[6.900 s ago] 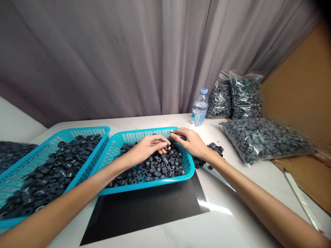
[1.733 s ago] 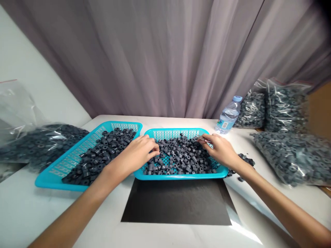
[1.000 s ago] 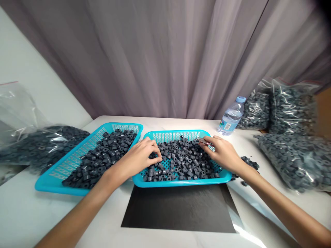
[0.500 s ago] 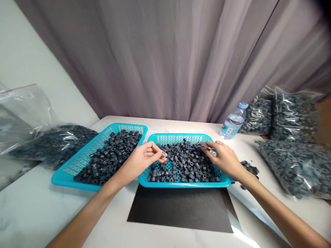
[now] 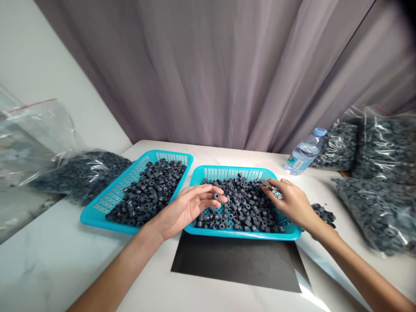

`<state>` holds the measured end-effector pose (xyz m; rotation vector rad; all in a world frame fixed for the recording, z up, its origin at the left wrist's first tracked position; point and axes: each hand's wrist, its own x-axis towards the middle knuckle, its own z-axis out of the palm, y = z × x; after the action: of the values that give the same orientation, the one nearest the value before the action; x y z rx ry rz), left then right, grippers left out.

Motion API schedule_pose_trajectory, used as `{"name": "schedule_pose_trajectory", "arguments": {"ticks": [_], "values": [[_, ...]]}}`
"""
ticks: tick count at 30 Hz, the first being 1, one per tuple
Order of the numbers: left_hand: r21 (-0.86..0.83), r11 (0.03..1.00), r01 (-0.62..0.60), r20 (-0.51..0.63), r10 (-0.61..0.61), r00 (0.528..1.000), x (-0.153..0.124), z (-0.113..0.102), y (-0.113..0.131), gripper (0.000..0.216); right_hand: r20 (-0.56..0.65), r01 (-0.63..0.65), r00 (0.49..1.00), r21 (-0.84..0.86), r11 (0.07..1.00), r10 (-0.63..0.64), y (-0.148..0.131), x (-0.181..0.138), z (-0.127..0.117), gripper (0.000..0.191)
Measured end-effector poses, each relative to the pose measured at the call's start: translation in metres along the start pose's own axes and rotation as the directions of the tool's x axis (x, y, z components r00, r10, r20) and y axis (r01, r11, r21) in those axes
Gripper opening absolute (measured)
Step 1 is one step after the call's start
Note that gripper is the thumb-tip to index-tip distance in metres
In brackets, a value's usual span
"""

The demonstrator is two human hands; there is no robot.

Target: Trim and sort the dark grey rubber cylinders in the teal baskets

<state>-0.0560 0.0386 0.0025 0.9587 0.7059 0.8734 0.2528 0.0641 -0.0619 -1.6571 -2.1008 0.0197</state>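
My left hand [image 5: 186,208] is turned palm up over the near left part of the right turquoise basket [image 5: 242,233]. Its thumb and fingers pinch one small dark grey ring [image 5: 216,196]. That basket holds several loose grey rings [image 5: 240,207]. My right hand [image 5: 290,203] rests on the rings at the basket's right side, fingers closed on thin metal tweezers [image 5: 267,185] that point left. A second turquoise basket [image 5: 97,218] with a heap of the same rings [image 5: 147,193] lies to the left.
A black sheet [image 5: 240,262] lies under the near edge of the right basket. A water bottle [image 5: 303,151] stands behind. Clear bags of rings are stacked at the right [image 5: 373,173] and left [image 5: 81,173]. A small loose pile of rings [image 5: 323,213] lies beside my right wrist.
My left hand has lifted out of the rings and turned palm up with one ring pinched. My right hand has stayed on the basket's right side. The view has swung left.
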Motion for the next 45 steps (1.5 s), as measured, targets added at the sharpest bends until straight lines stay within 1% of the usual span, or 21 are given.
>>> {"name": "schedule_pose_trajectory", "arguments": {"ticks": [4, 9, 11, 13, 14, 15, 16, 18, 19, 21, 23, 24, 25, 26, 27, 29, 30, 31, 33, 39, 45], "values": [[-0.036, 0.999, 0.03, -0.004, -0.03, 1.0, -0.001, -0.001, -0.002, 0.021, 0.012, -0.006, 1.0, 0.028, 1.0, 0.006, 0.001, -0.003, 0.0, 0.03], [-0.012, 0.997, 0.07, 0.015, -0.07, 0.997, -0.006, 0.005, -0.002, 0.019, 0.008, 0.004, 1.0, 0.071, 0.997, -0.005, 0.002, -0.003, 0.003, 0.03], [0.08, 0.995, 0.056, -0.011, -0.055, 0.998, -0.008, 0.005, 0.001, 0.02, 0.007, 0.012, 1.0, 0.089, 0.996, -0.012, 0.003, -0.003, 0.006, 0.029], [0.316, 0.949, -0.002, -0.073, 0.027, 0.997, -0.011, -0.001, 0.008, 0.021, -0.001, 0.016, 1.0, 0.111, 0.994, -0.016, 0.003, -0.004, 0.01, 0.029], [0.491, 0.871, -0.031, -0.124, 0.105, 0.987, -0.012, -0.008, 0.013, 0.022, -0.008, 0.018, 1.0, 0.126, 0.992, -0.017, 0.003, -0.004, 0.011, 0.029], [0.672, 0.739, -0.037, -0.183, 0.215, 0.959, -0.014, -0.018, 0.019, 0.022, -0.013, 0.021, 1.0, 0.144, 0.989, -0.019, 0.003, -0.005, 0.012, 0.03], [0.824, 0.567, -0.007, -0.226, 0.341, 0.913, -0.015, -0.03, 0.025, 0.022, -0.019, 0.022, 1.0, 0.16, 0.987, -0.019, 0.003, -0.005, 0.013, 0.03], [0.964, 0.231, 0.134, -0.246, 0.571, 0.783, -0.02, -0.058, 0.039, 0.025, -0.029, 0.024, 0.999, 0.181, 0.983, -0.019, 0.002, -0.005, 0.012, 0.03], [0.976, 0.122, 0.181, -0.218, 0.621, 0.753, -0.022, -0.072, 0.045, 0.028, -0.032, 0.025, 0.999, 0.186, 0.982, -0.02, 0.002, -0.004, 0.011, 0.029], [0.976, -0.012, 0.217, -0.155, 0.657, 0.737, -0.024, -0.093, 0.052, 0.033, -0.038, 0.029, 0.999, 0.191, 0.981, -0.022, 0.001, -0.004, 0.009, 0.029], [0.975, -0.074, 0.209, -0.102, 0.686, 0.72, -0.023, -0.096, 0.054, 0.034, -0.036, 0.029, 0.999, 0.193, 0.981, -0.022, 0.0, -0.003, 0.007, 0.029], [0.977, -0.087, 0.194, -0.079, 0.701, 0.709, -0.022, -0.09, 0.052, 0.032, -0.032, 0.023, 0.999, 0.193, 0.981, -0.018, 0.0, -0.002, 0.006, 0.029], [0.983, -0.091, 0.16, -0.052, 0.697, 0.715, -0.02, -0.08, 0.049, 0.029, -0.024, 0.016, 1.0, 0.192, 0.981, -0.012, 0.0, -0.002, 0.005, 0.029], [0.99, -0.088, 0.107, -0.02, 0.671, 0.741, -0.018, -0.067, 0.045, 0.025, -0.014, 0.008, 1.0, 0.189, 0.982, -0.005, 0.0, -0.002, 0.004, 0.03], [0.996, -0.081, 0.03, 0.025, 0.6, 0.799, -0.015, -0.052, 0.041, 0.02, -0.004, 0.0, 1.0, 0.186, 0.983, 0.0, 0.0, -0.002, 0.003, 0.03], [0.987, -0.052, -0.154, 0.162, 0.351, 0.922, -0.008, -0.025, 0.03, 0.018, 0.011, -0.008, 1.0, 0.184, 0.983, 0.006, -0.001, -0.002, 0.001, 0.031], [0.975, -0.046, -0.219, 0.224, 0.232, 0.947, -0.004, -0.015, 0.025, 0.018, 0.014, -0.01, 1.0, 0.183, 0.983, 0.008, -0.001, -0.002, 0.0, 0.031], [0.963, -0.044, -0.265, 0.269, 0.139, 0.953, 0.0, -0.009, 0.02, 0.019, 0.015, -0.012, 1.0, 0.182, 0.983, 0.01, -0.002, -0.002, -0.002, 0.031], [0.952, -0.055, -0.301, 0.304, 0.05, 0.951, 0.007, -0.005, 0.011, 0.018, 0.016, -0.016, 1.0, 0.18, 0.984, 0.013, -0.003, -0.001, -0.004, 0.03], [0.957, -0.013, -0.289, 0.289, -0.007, 0.957, 0.017, -0.016, 0.002, 0.016, 0.044, -0.03, 0.999, 0.177, 0.984, 0.023, -0.002, 0.0, -0.005, 0.029], [0.958, 0.021, -0.286, 0.286, 0.004, 0.958, 0.02, -0.01, 0.003, 0.017, 0.047, -0.027, 0.999, 0.173, 0.985, 0.019, -0.004, 0.001, -0.006, 0.028]]}}
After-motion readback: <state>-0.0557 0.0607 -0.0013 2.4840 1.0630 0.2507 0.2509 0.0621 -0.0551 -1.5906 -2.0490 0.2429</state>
